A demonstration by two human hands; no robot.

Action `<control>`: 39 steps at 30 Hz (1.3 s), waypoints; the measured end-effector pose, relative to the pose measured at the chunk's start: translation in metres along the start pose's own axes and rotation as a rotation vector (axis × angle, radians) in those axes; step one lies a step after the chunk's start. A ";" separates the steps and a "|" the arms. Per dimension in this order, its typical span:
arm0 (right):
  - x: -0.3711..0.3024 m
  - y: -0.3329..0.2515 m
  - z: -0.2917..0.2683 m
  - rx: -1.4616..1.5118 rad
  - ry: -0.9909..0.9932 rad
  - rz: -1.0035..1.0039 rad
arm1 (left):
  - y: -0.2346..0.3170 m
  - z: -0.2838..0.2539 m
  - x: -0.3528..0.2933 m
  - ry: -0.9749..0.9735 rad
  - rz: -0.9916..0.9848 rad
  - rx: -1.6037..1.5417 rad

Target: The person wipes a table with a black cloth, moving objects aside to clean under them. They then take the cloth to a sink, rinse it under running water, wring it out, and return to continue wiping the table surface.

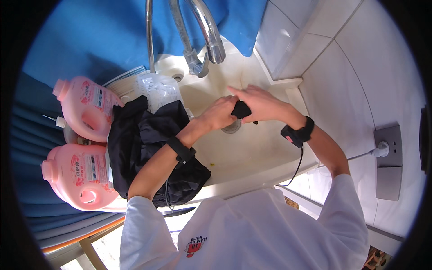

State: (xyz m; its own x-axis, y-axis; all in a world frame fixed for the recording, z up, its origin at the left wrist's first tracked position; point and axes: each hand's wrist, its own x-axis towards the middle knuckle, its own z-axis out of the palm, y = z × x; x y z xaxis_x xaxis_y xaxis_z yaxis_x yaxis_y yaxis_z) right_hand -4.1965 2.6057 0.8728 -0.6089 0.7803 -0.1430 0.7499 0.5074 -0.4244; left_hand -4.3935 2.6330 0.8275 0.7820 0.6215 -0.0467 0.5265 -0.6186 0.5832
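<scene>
Over the basin of a cream-coloured sink (256, 155), my two hands meet around a small bunched black cloth (241, 109). The fingers of my left hand (219, 112) are curled closed on its left side. From the right, my right hand (263, 104) grips it near the thumb, with a finger stretched out above. A small dark end of what looks like the same cloth shows under the right palm. Most of the cloth is hidden inside the hands. Just behind it lies the metal drain (231, 127), partly covered.
Black garments (148, 144) lie heaped on the sink's left side, under my left forearm. Left of them stand pink detergent jugs (85, 175) and a clear plastic bag (159, 90). A chrome faucet (211, 36) hangs over the back. At right, a plug sits in a wall socket (389, 157).
</scene>
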 end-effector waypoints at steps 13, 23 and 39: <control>0.022 0.051 0.057 0.752 -0.277 0.045 | 0.000 0.006 -0.001 -0.057 -0.031 0.114; 0.015 0.037 0.052 1.079 -0.319 0.289 | 0.011 0.019 -0.007 0.205 0.129 0.798; 0.030 0.020 0.052 -0.203 0.019 0.016 | -0.008 0.029 0.012 0.071 -0.303 -0.031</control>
State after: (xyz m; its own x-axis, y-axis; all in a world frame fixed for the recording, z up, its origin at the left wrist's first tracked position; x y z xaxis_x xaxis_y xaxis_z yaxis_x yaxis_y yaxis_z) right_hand -4.2135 2.6201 0.8138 -0.5928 0.7946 -0.1312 0.7975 0.5565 -0.2328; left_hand -4.3787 2.6310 0.7990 0.5653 0.8081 -0.1656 0.7206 -0.3862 0.5758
